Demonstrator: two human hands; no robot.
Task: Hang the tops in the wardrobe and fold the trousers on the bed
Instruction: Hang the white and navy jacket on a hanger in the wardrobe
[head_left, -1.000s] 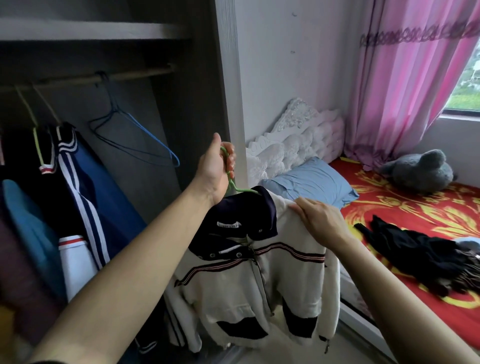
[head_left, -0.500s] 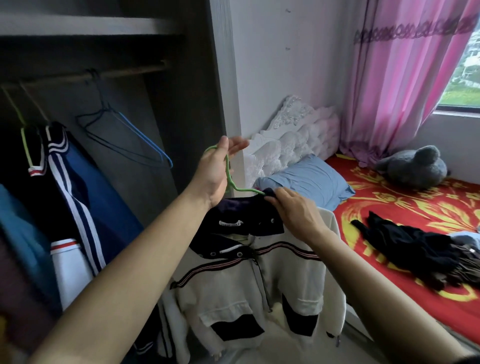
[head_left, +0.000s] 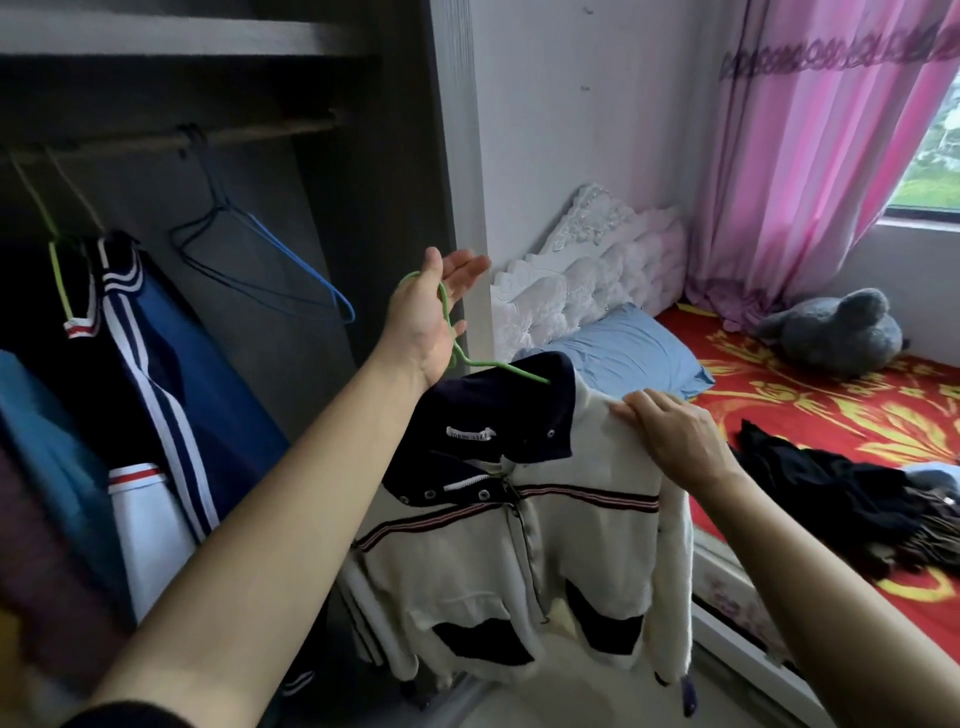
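1. Head view: the left hand (head_left: 428, 317) is raised in front of the dark grey wardrobe (head_left: 395, 208). Its fingers are straight and spread, and the hook of a thin green wire hanger (head_left: 445, 312) is draped over it.
2. A cream fleece zip jacket with a navy collar and pockets (head_left: 561, 551) hangs on that hanger, just below the left hand and outside the wardrobe.
3. The right hand (head_left: 670, 436) lies with flat fingers on the jacket's cream shoulder, gripping nothing.
4. Above and left of the left hand, a blue wire hanger (head_left: 291, 260) and a navy white-striped top (head_left: 171, 374) hang from the wooden rail (head_left: 249, 137).
5. Right of the right hand, on the red-and-gold bed (head_left: 779, 374), lies a dark heap of clothes (head_left: 831, 493), possibly trousers; the folds are too murky to tell.
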